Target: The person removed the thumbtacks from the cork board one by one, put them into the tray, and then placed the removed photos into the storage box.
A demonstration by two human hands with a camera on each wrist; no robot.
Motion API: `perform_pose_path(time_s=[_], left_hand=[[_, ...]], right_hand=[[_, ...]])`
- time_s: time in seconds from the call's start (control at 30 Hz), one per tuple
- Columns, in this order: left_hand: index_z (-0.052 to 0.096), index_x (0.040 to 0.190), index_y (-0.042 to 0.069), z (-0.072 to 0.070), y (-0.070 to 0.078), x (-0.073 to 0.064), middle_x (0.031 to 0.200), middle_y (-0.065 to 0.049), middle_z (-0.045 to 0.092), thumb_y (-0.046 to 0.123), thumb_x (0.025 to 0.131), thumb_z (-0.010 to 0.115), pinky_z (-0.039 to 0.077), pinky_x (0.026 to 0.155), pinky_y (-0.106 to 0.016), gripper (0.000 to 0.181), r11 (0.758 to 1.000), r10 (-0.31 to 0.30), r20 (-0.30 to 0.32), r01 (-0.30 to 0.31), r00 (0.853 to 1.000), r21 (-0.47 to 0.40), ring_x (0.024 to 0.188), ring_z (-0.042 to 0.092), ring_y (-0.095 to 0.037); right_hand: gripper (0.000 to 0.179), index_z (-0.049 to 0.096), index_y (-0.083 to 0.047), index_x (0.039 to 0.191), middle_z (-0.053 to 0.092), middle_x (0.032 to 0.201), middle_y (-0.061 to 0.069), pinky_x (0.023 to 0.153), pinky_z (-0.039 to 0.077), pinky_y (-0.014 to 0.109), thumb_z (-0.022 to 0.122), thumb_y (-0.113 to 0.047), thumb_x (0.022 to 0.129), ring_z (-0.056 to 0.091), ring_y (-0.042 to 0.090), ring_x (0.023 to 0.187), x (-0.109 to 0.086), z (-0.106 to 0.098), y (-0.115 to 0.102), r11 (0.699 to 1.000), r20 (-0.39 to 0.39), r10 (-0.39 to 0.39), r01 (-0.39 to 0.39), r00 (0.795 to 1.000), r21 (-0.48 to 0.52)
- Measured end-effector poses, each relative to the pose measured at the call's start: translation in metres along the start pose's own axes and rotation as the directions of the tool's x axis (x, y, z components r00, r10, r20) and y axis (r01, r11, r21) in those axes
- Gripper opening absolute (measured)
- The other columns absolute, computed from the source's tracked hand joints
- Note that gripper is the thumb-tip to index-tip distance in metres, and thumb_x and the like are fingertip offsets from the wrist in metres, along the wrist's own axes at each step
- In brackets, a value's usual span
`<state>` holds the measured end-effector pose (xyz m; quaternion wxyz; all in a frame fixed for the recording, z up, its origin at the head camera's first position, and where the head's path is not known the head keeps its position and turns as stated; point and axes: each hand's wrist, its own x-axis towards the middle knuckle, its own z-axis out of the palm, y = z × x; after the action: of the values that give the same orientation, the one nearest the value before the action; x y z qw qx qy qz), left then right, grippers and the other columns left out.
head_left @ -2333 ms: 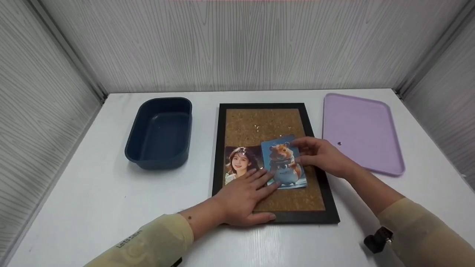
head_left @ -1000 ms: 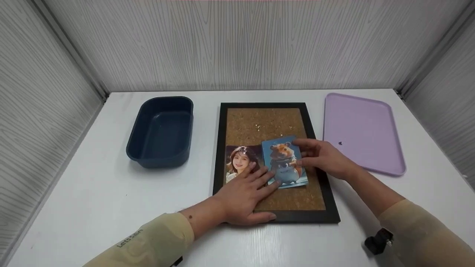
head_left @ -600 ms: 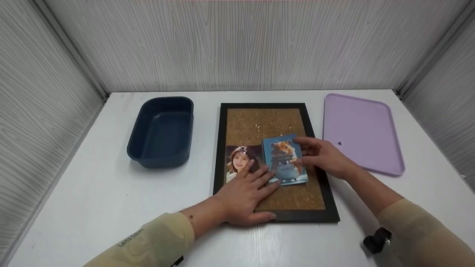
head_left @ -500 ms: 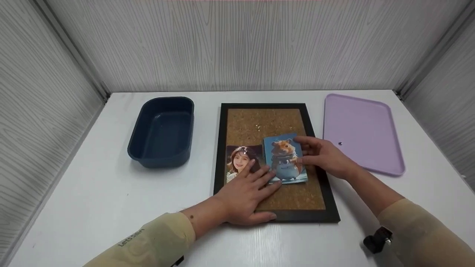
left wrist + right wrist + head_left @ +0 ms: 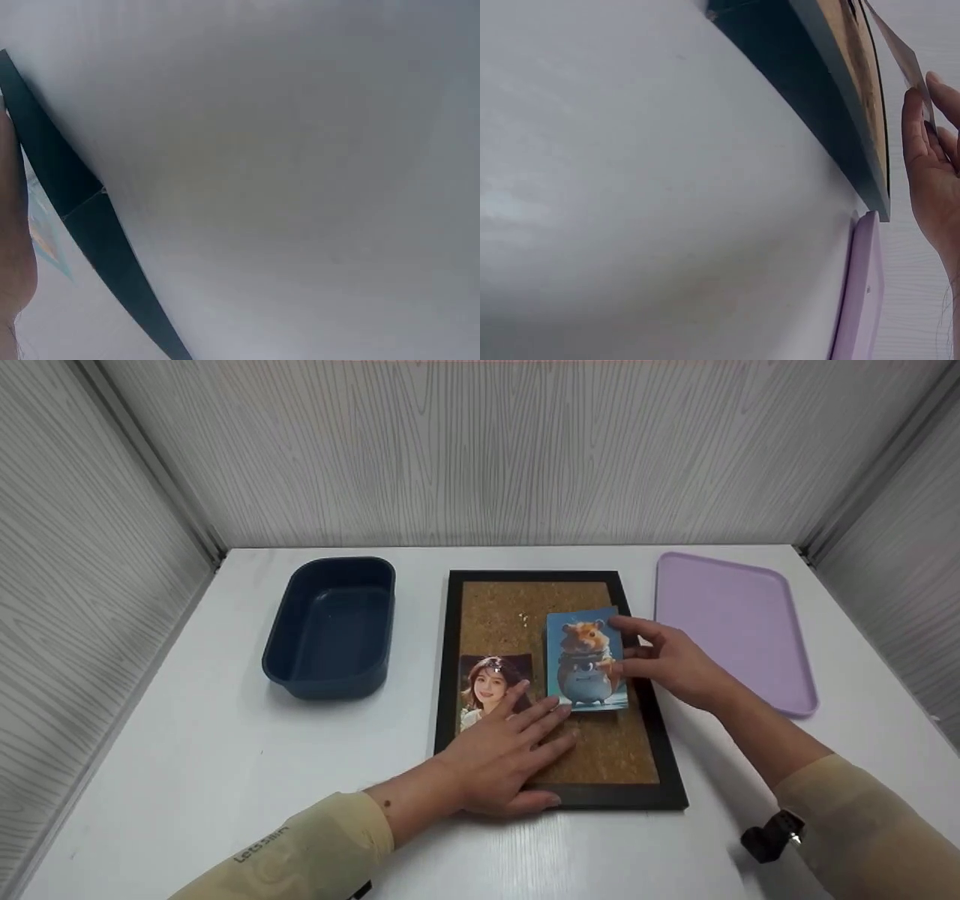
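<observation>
A black-framed cork board lies on the white table. My left hand rests on it with spread fingers, over the lower part of a portrait photo and the frame's front edge. My right hand pinches the right edge of a blue picture card with a hamster. In the right wrist view this card stands off the board, between thumb and fingers. Its lower left corner is close to my left fingertips; contact there is unclear. The left wrist view shows part of my left hand beside the black frame.
To the left of the board stands a deep navy-blue container. A flat lilac tray lies on the right, partly behind my right hand. Small shiny bits show on the upper cork. Grey wood-grain panels enclose the table.
My right hand has raised the hamster card and shifted it toward the far right of the board. My left hand stays nearly in place. The small metallic dot on the tray is now hidden.
</observation>
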<state>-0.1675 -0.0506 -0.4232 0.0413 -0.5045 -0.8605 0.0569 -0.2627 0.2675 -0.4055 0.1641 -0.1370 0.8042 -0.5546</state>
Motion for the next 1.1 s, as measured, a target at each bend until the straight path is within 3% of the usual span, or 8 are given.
perform_pose_path(time_s=[0.17,0.3,0.47,0.6,0.8,0.97,1.1], left_hand=[[0.028,0.17,0.021,-0.01,-0.008,-0.002,0.176,-0.01,0.021,0.074,0.106,0.023,0.0,0.13,-0.055,0.083,1.0,-0.011,-0.03,0.01,1.0,-0.006,0.163,0.011,-0.026],[0.029,0.17,0.019,-0.02,-0.022,-0.01,0.175,-0.012,0.022,0.071,0.107,0.03,0.006,0.13,-0.056,0.082,0.999,-0.042,-0.087,0.043,0.995,0.001,0.163,0.014,-0.027],[0.032,0.169,0.015,-0.033,-0.047,-0.028,0.175,-0.014,0.023,0.069,0.107,0.036,0.008,0.129,-0.057,0.083,0.993,-0.116,-0.17,0.12,0.979,0.012,0.162,0.017,-0.028],[0.029,0.169,0.014,-0.043,-0.068,-0.049,0.176,-0.014,0.018,0.072,0.106,0.035,0.004,0.13,-0.057,0.087,0.977,-0.209,-0.201,0.212,0.957,-0.003,0.163,0.015,-0.029],[0.023,0.171,0.014,-0.054,-0.097,-0.087,0.176,-0.015,0.018,0.078,0.102,0.037,0.002,0.13,-0.056,0.095,0.93,-0.363,-0.216,0.365,0.906,-0.032,0.163,0.015,-0.031],[0.021,0.171,0.013,-0.061,-0.118,-0.117,0.176,-0.016,0.015,0.08,0.097,0.046,0.003,0.13,-0.055,0.103,0.873,-0.486,-0.212,0.48,0.848,-0.081,0.163,0.013,-0.033],[0.019,0.171,0.012,-0.062,-0.13,-0.136,0.176,-0.019,0.015,0.079,0.095,0.053,0.004,0.13,-0.057,0.107,0.83,-0.558,-0.181,0.544,0.81,-0.127,0.162,0.013,-0.036]], right_hand=[[0.084,0.038,-0.009,0.165,0.049,0.156,0.015,0.098,0.055,0.024,0.083,-0.02,0.095,0.064,0.024,0.129,0.003,-0.007,-0.006,1.0,-0.018,0.003,-0.003,1.0,0.002],[0.085,0.035,-0.007,0.166,0.048,0.155,0.019,0.097,0.056,0.025,0.082,-0.015,0.095,0.065,0.023,0.126,0.004,-0.01,-0.013,0.999,-0.021,-0.008,0.009,1.0,0.04],[0.083,0.034,-0.008,0.166,0.04,0.16,0.015,0.099,0.055,0.027,0.08,-0.014,0.097,0.064,0.024,0.126,0.007,-0.009,-0.024,0.995,-0.016,-0.023,0.024,1.0,0.092],[0.083,0.036,-0.012,0.166,0.04,0.164,0.008,0.103,0.051,0.025,0.081,-0.02,0.097,0.062,0.025,0.125,0.012,-0.007,-0.032,0.999,-0.03,-0.033,0.034,0.999,0.036],[0.08,0.041,-0.016,0.165,0.049,0.157,0.005,0.092,0.049,0.028,0.082,-0.025,0.096,0.056,0.021,0.109,0.02,0.001,-0.044,0.993,-0.056,-0.081,0.075,0.995,-0.096],[0.08,0.039,-0.018,0.166,0.04,0.167,0.002,0.112,0.045,0.039,0.08,-0.026,0.097,0.062,0.024,0.126,0.029,0.01,-0.054,0.995,-0.033,-0.085,0.083,0.996,-0.056],[0.08,0.038,-0.018,0.166,0.038,0.168,0.002,0.117,0.042,0.05,0.08,-0.025,0.098,0.058,0.028,0.136,0.035,0.017,-0.061,0.996,-0.028,-0.089,0.088,0.996,-0.034]])
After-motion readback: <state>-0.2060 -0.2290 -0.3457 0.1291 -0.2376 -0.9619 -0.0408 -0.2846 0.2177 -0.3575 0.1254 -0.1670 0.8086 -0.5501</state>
